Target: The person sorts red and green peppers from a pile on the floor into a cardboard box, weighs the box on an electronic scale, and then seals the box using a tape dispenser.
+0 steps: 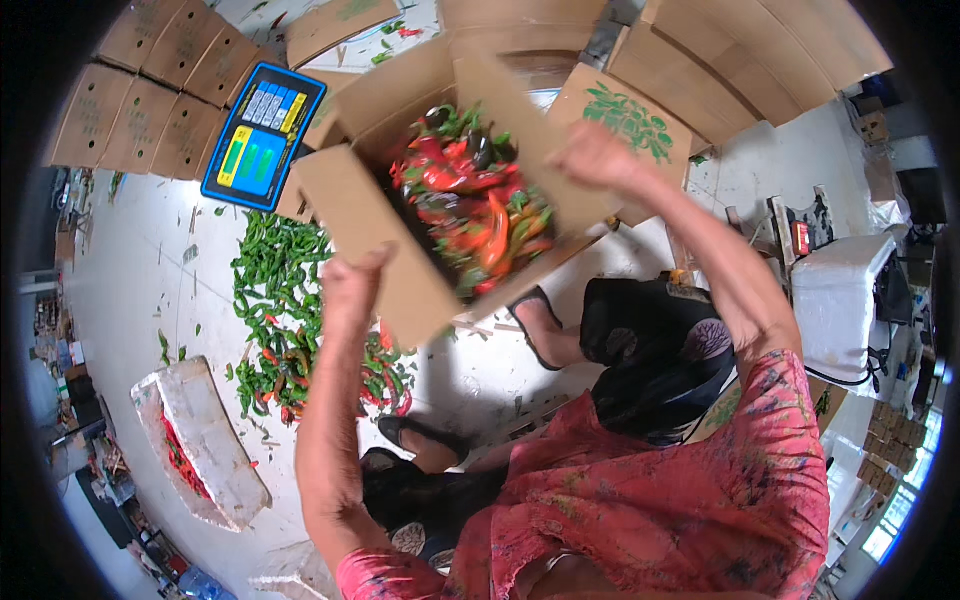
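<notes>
An open cardboard box [405,97] sits tilted in front of me, with blurred red, orange and dark green peppers [480,187] heaped inside. My left hand [352,281] grips its near left flap [375,247], thumb on the outer face. On the far side, my right hand [596,157] is closed at the right flap [517,127]; blur partly hides its fingers. The box's underside is out of sight, so I cannot tell whether it is lifted or resting on something.
A blue-framed scale display [264,136] stands just left of the box. Loose green and red peppers [281,300] cover the floor. A white foam box [217,442] holds red peppers at lower left. Stacked cartons [150,97] and a printed cardboard panel [622,127] flank the far side.
</notes>
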### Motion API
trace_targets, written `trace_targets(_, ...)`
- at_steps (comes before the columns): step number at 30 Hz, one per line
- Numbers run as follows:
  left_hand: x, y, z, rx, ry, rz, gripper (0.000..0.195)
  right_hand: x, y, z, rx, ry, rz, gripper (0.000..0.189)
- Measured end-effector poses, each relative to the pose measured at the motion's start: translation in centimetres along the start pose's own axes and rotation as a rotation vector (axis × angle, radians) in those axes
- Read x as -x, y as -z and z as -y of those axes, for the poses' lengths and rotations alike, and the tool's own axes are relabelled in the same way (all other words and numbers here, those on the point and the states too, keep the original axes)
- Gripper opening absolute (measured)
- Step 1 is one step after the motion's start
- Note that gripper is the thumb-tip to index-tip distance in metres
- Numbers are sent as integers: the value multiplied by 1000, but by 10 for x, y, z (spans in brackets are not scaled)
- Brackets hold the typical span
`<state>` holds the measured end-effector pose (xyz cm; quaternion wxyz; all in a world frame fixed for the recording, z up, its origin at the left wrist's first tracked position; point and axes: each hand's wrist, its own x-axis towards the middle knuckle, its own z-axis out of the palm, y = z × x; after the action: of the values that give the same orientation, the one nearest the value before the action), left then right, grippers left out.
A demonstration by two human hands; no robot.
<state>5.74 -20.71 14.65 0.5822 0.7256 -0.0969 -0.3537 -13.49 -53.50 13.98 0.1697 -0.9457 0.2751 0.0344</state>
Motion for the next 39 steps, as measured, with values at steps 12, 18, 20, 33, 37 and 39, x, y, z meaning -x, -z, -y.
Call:
trace_targets(12,29,77,-9,-226,13,255,51,-4,11,66,-243,-79,86,44)
trace_targets(18,91,230,47,-321,45,-44,48,48,42,151,35,653,-697,40)
trace_targets(20,117,294,125,-143,80,-242,38,79,42,212,-108,845,-473,30)
trace_targets(33,121,304,323,-648,-115,-601,20,81,-313,297,-67,662,502,20)
trace_targets(37,49,325,306,-912,-366,-752,33,80,-353,331,-297,471,462,21)
trace_targets(39,16,324,313,-900,-52,-680,35,68,-369,346,-448,458,467,19)
